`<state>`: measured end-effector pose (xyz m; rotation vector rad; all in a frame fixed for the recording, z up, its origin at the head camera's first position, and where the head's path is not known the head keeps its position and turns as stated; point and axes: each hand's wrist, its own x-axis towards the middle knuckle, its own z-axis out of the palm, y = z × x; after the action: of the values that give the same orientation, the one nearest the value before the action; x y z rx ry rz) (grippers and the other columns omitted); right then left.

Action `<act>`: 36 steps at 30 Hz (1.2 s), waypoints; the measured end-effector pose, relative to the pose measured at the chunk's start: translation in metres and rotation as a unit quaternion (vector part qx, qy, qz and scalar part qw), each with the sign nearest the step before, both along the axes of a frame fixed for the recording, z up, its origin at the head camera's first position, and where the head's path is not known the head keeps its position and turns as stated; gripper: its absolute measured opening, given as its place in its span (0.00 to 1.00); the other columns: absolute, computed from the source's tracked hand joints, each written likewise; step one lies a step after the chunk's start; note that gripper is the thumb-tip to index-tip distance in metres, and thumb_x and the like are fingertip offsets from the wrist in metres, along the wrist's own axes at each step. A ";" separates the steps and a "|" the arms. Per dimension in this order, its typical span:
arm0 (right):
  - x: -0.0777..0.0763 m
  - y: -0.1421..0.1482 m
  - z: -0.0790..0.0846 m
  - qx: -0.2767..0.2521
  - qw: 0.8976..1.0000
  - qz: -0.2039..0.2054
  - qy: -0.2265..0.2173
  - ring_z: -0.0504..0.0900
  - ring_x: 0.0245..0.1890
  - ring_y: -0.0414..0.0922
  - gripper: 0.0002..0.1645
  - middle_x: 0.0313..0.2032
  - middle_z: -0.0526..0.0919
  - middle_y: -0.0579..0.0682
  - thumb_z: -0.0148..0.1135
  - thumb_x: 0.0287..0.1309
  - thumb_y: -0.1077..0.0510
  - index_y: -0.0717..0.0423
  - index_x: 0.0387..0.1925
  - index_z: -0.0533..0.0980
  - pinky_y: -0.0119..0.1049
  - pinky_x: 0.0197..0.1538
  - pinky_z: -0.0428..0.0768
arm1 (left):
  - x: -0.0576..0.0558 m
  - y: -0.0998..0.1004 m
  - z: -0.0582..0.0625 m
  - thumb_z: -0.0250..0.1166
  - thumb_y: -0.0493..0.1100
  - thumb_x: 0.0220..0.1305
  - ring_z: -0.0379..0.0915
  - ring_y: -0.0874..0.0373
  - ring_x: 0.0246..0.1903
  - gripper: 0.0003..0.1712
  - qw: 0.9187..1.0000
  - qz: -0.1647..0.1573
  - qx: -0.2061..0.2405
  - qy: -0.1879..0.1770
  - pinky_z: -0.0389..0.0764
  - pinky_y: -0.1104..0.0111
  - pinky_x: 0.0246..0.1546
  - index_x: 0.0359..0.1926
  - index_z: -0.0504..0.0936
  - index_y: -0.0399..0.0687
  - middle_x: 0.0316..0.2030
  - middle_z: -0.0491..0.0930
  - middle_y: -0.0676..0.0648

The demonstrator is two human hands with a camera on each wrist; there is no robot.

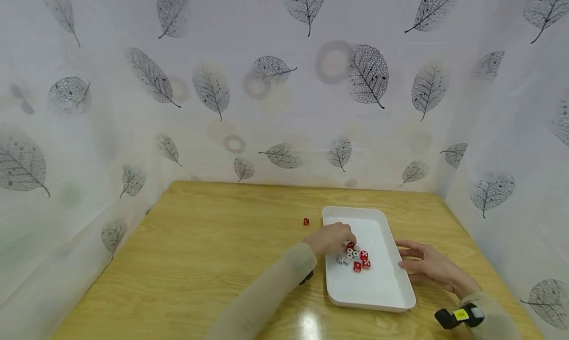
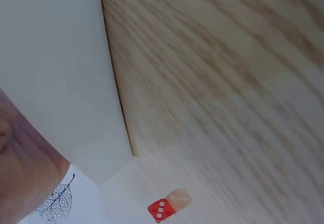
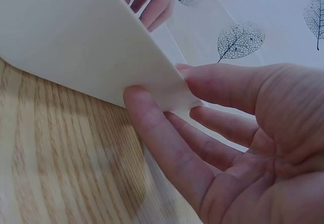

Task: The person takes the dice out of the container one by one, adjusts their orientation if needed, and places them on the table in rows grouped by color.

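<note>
A shallow white tray (image 1: 386, 293) lies on the wooden table, with a loose heap of red and white dice in it. My left hand (image 1: 331, 238) reaches over the tray's left wall, its fingers bent down at the heap. Right under those fingertips is a red die (image 1: 350, 245); whether they pinch it is hidden. More red dice, one of them a near red die (image 1: 357, 267), lie beside the white dice (image 1: 348, 259). My right hand (image 1: 428, 267) rests its extended fingers (image 3: 147, 112) against the outside of the tray's right wall.
One red die (image 1: 306, 221) lies on the table (image 1: 213, 241) left of the tray's far corner; the left wrist view shows it beyond the tray wall (image 2: 61, 72). A leaf-patterned curtain (image 1: 284, 112) encloses the table at the back and both sides.
</note>
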<state>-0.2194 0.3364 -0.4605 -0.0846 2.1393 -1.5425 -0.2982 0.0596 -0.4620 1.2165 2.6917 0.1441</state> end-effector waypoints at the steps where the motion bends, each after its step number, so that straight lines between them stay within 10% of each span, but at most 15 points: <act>1: 0.000 0.000 0.000 -0.001 1.000 -0.001 0.000 0.80 0.53 0.52 0.49 0.68 0.54 0.78 0.63 0.64 0.57 0.68 0.74 0.46 0.50 0.50 0.83 | -0.001 0.000 0.000 0.66 0.40 0.64 0.74 0.68 0.43 0.14 1.000 0.007 0.005 -0.007 0.75 0.76 0.49 0.49 0.86 0.61 0.43 0.80 0.59; 19: 0.002 -0.001 0.003 0.005 1.000 -0.006 0.001 0.81 0.52 0.52 0.50 0.67 0.55 0.78 0.64 0.63 0.56 0.68 0.74 0.46 0.50 0.50 0.83 | -0.007 -0.016 0.009 0.67 0.44 0.62 0.71 0.70 0.29 0.07 0.981 0.070 0.179 -0.036 0.72 0.82 0.31 0.41 0.86 0.50 0.30 0.81 0.58; 28: 0.000 -0.003 -0.001 0.018 1.000 -0.015 0.000 0.81 0.52 0.52 0.49 0.67 0.57 0.77 0.65 0.62 0.56 0.68 0.74 0.47 0.50 0.49 0.83 | -0.006 -0.034 0.017 0.63 0.41 0.67 0.71 0.70 0.26 0.06 0.970 0.040 0.241 -0.020 0.71 0.82 0.27 0.35 0.86 0.46 0.28 0.83 0.55; 36: -0.001 -0.001 -0.002 0.019 1.000 -0.012 0.000 0.81 0.51 0.52 0.49 0.66 0.57 0.78 0.64 0.63 0.56 0.69 0.73 0.46 0.50 0.48 0.84 | -0.003 -0.061 0.015 0.66 0.41 0.63 0.74 0.71 0.28 0.05 0.943 0.076 0.319 -0.050 0.76 0.80 0.31 0.39 0.84 0.46 0.31 0.84 0.54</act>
<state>-0.2199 0.3352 -0.4622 -0.0465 2.1767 -1.5154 -0.3011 -0.0016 -0.4474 1.0845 2.7247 1.1395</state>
